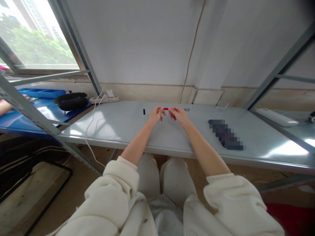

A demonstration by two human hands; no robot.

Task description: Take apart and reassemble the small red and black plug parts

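A small red rod-like piece (165,108) spans the gap between my two hands above the grey table (133,127). My left hand (155,115) pinches its left end between thumb and fingertips. At the right end, the fingers of my right hand (178,114) are closed on the same piece. Its exact kind is too small to make out, and both ends are hidden by fingers. Left of my left hand, a short black cylinder (144,111) stands upright on the table. Some tiny grey pieces (187,109) lie just behind my right hand.
A blurred-out dark flat object (225,135) lies to the right. On the left are a white power strip (104,99) with a cable (88,127) hanging over the edge, a black case (71,101) and a blue tray (41,93). Another person's arm (5,106) shows there. Metal posts (73,39) frame the table.
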